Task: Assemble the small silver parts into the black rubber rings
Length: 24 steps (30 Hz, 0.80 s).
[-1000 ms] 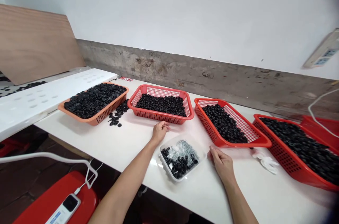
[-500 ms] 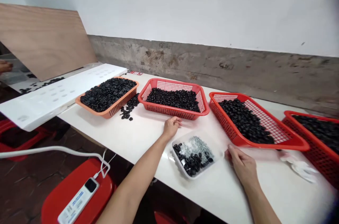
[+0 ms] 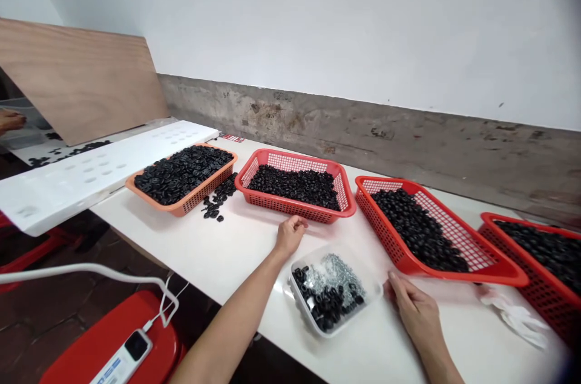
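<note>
While both hands sit on the white tabletop (image 3: 236, 245), the clear shallow plastic tray (image 3: 368, 278) lies between them, closer to our right hand (image 3: 415, 311), which is just beside its rim. Right hand: flat, palm down, fingers apart, gripping nothing. Left hand (image 3: 289, 236): fingers curled in, just short of the front wall of a red mesh plastic basket (image 3: 290, 207). We cannot tell if it pinches anything.

Tray contents: small black rubber-like rings (image 3: 327, 299) on the near side, small silvery metal hardware (image 3: 333, 266) on the far side, too small to identify.

Handling, our read: the tray looks thin-walled and light, and will likely flex and slide on the smooth top. Take it by two opposite rims and keep it level, since the loose parts would shift. The rings look soft and grippy, so a fingertip pinch is enough.

Beyond our right hand: a second red mesh basket (image 3: 385, 239) of black rings, with a crumpled white scrap (image 3: 517, 317) to the right. Left of the left hand: an orange mesh basket (image 3: 195, 202), with loose rings (image 3: 218, 199) spilled beside it.
</note>
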Tool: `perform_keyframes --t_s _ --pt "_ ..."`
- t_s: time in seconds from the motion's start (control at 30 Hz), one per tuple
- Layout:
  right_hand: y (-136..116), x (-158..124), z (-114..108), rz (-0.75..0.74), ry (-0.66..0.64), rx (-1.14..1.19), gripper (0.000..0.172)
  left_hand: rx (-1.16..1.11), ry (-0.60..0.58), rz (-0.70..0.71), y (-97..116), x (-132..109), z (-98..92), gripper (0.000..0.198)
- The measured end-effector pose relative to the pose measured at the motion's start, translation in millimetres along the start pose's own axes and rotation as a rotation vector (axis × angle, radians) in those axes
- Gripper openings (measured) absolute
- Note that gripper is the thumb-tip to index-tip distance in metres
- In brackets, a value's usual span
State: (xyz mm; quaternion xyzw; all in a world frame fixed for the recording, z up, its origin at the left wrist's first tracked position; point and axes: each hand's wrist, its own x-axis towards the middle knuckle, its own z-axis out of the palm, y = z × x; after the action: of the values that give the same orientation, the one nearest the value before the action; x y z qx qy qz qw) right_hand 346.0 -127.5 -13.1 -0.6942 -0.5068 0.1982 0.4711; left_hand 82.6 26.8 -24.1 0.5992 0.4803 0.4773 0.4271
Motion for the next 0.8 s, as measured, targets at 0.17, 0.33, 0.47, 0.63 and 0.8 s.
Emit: perform_keyframes --t_s 0.17,0.33,0.47,0.63,0.8 --pt "-6.7 -0.7 -1.5 0.010 -0.011 -0.025 0.056 0.003 -0.010 -0.002 -0.8 0.3 -0.3 0.033" --pt "-5.0 0.0 -1.5 -0.005 -0.018 -0.012 0.055 0.004 -0.009 0.000 1.5 -0.8 -0.8 0.027" --pt "-1.9 -0.2 -1.4 0.008 -0.019 -0.003 0.055 0.015 -0.001 0.011 2.4 -1.9 -0.8 0.014" --pt "-0.5 -1.0 -1.8 0.054 -0.029 0.004 0.054 0.016 0.004 0.011 2.3 -1.8 -0.7 0.015" --pt "-2.8 -0.5 -1.5 0.033 -0.022 0.003 0.054 -0.003 -0.004 0.011 2.7 -1.2 -0.8 0.021"
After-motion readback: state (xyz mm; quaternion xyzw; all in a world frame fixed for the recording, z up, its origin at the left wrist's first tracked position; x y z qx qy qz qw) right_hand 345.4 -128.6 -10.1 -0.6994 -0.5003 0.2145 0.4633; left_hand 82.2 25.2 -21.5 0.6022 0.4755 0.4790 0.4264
